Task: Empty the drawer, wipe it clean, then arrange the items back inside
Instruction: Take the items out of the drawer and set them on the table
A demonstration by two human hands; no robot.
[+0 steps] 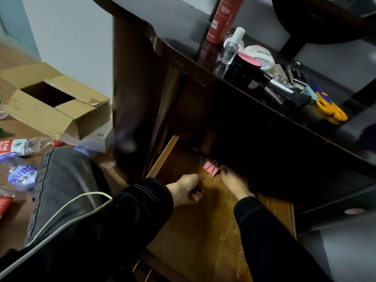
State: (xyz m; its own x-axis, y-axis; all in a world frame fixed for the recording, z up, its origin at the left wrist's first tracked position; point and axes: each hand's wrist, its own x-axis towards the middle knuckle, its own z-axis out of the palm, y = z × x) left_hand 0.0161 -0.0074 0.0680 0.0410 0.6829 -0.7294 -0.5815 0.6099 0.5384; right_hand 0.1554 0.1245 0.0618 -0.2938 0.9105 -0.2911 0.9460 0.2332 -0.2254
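Done: drawer was nearly bare.
To do: pink clips, wiping, refilling.
Hands: left hand gripped a small dark thing; right hand reached the clips, grip unclear.

Binder clips in drawer

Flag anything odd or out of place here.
Plastic bottles lie strewn on the floor left of the desk, beside an open cardboard box. The drawer bottom shows whitish streaks. Nothing looks broken.
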